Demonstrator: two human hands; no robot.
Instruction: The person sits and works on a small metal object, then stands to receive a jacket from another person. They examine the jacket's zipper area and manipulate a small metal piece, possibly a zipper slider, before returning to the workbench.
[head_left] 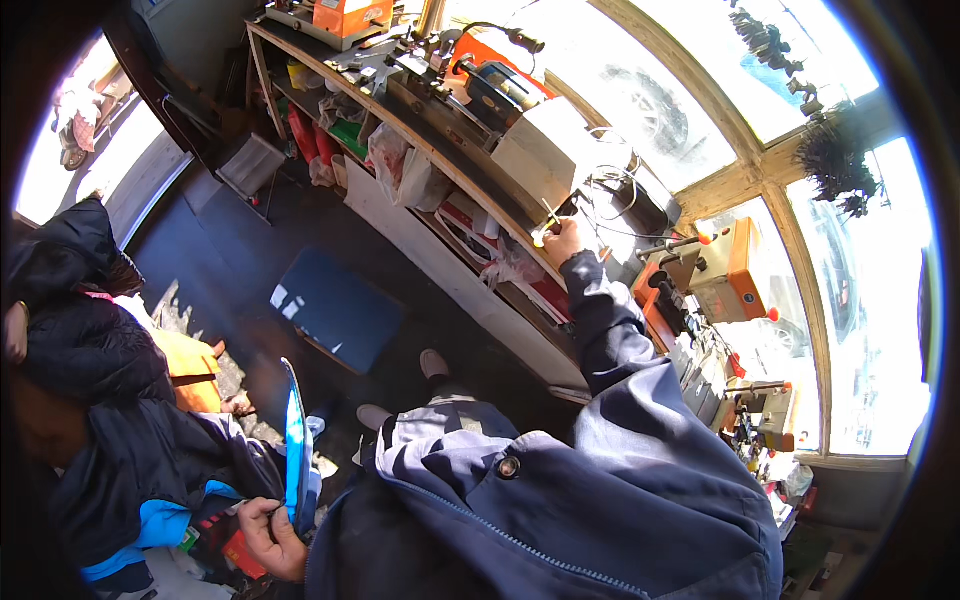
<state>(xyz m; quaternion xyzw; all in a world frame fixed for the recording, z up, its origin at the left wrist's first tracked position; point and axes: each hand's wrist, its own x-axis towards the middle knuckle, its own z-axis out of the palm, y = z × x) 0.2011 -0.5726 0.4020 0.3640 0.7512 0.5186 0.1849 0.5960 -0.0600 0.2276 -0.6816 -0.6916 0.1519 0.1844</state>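
Note:
My left hand (pixel 272 540), low in the head view, is closed in a pinch on the edge of a black jacket (pixel 150 470) with bright blue lining. A narrow blue and dark strip of its edge (pixel 295 440) stands up above my fingers. My right arm stretches across to the workbench (pixel 420 135). There my right hand (pixel 568 240) is closed around a small tool with a yellow part (pixel 544 236) and thin, light, crossing ends; its exact kind cannot be made out. White cables (pixel 625 190) lie close beside that hand.
An orange machine (pixel 735 270) with ball-tipped levers stands right of my arm. A motor-driven machine (pixel 500 90) sits farther along the bench, above shelves of bags (pixel 405 170). A dark low stool (pixel 338 310) stands on the floor. At far left is another person's hand (pixel 16 332).

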